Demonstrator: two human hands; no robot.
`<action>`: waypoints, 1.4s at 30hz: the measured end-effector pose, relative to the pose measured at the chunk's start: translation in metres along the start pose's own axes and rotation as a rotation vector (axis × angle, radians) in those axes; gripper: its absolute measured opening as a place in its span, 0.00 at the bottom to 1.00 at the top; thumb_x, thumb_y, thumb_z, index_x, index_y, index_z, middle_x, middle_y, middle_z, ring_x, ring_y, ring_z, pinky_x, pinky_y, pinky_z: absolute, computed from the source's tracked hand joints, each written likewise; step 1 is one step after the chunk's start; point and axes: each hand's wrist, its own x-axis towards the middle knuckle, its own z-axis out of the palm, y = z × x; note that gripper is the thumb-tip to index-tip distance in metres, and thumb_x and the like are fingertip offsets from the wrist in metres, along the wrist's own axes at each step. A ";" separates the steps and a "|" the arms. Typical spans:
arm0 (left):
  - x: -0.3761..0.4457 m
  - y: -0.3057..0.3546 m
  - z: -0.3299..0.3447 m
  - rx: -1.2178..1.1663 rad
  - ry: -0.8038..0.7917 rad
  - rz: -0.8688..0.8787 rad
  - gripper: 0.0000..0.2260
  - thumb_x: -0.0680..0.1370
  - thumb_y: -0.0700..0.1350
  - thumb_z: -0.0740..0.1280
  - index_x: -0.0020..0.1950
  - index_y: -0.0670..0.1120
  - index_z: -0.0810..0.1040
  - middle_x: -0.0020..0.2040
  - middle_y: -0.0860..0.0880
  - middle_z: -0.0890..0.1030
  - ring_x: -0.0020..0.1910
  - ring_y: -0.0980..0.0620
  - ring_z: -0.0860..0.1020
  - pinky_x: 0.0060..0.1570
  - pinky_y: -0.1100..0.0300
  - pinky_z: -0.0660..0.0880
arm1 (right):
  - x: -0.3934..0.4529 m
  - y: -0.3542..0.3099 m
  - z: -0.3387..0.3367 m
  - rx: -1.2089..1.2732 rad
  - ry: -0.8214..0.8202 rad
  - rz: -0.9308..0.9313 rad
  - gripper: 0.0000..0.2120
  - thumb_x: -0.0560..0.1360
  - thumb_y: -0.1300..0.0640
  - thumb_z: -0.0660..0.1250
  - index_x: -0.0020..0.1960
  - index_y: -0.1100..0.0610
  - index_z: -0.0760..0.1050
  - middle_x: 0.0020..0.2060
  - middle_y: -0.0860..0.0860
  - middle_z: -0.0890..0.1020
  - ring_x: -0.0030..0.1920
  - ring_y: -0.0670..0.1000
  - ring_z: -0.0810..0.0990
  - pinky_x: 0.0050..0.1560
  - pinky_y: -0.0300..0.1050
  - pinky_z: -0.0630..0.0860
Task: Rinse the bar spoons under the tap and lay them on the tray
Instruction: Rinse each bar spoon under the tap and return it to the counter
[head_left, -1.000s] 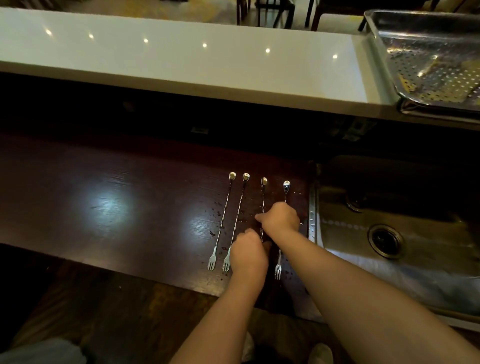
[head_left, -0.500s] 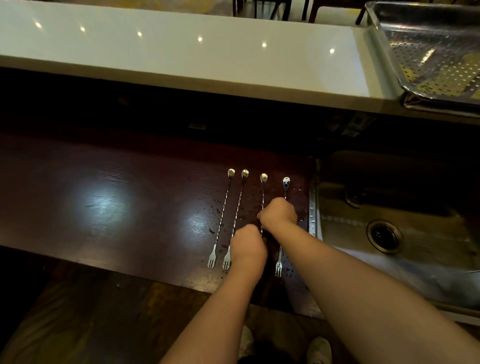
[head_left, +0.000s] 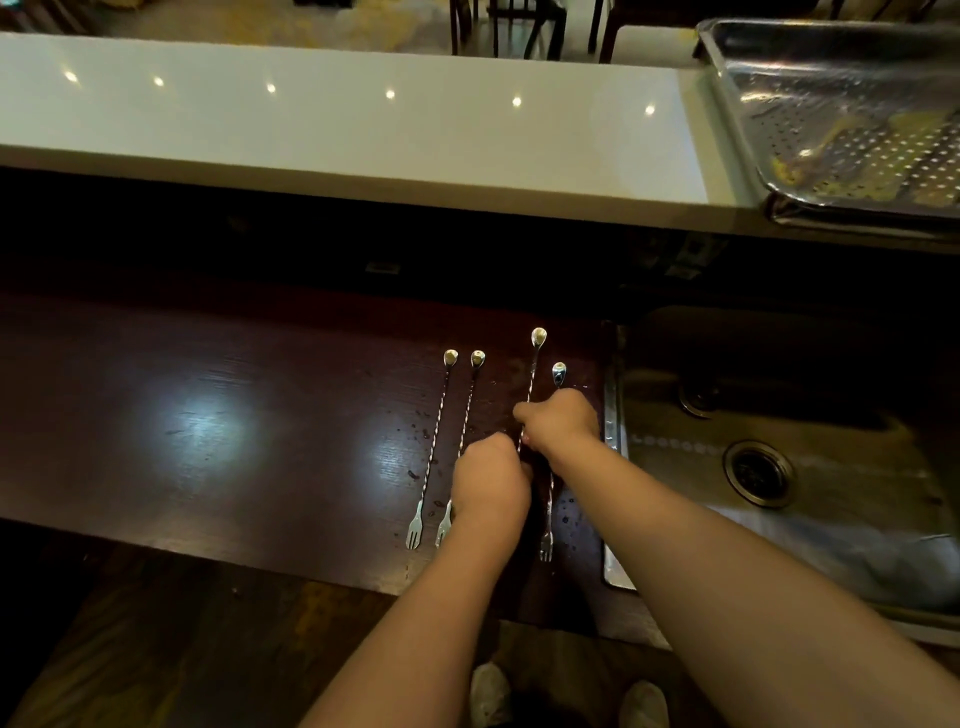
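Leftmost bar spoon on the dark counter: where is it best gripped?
Probably mid-stem of the leftmost bar spoon, pinched from above across the thin twisted stem: it lies flat on the counter, with bare wood on its left side.

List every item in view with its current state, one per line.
Third bar spoon: lifted, gripped by both hands.
Other three bar spoons: flat on the counter.
Right hand: gripping.
Left hand: gripping.
Sink: no water running.
Tray: no spoons.
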 end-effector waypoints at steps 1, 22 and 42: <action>0.000 0.006 -0.001 0.040 0.008 0.036 0.07 0.77 0.43 0.63 0.51 0.40 0.77 0.50 0.41 0.81 0.50 0.41 0.79 0.43 0.52 0.73 | 0.000 0.001 -0.006 0.044 0.017 -0.003 0.09 0.68 0.56 0.69 0.40 0.62 0.80 0.37 0.59 0.84 0.39 0.59 0.83 0.41 0.50 0.80; -0.042 0.173 0.063 0.475 -0.009 0.439 0.13 0.76 0.34 0.61 0.56 0.43 0.79 0.56 0.44 0.76 0.54 0.42 0.78 0.49 0.52 0.75 | 0.026 0.120 -0.196 0.726 0.200 0.223 0.13 0.75 0.64 0.67 0.32 0.61 0.73 0.26 0.56 0.76 0.20 0.47 0.74 0.26 0.37 0.73; -0.102 0.301 0.205 -1.435 -0.230 -0.339 0.08 0.79 0.45 0.65 0.43 0.45 0.80 0.36 0.48 0.81 0.33 0.55 0.78 0.36 0.65 0.75 | 0.045 0.228 -0.309 1.187 0.189 0.373 0.10 0.77 0.65 0.66 0.37 0.64 0.74 0.27 0.54 0.76 0.23 0.46 0.75 0.24 0.33 0.74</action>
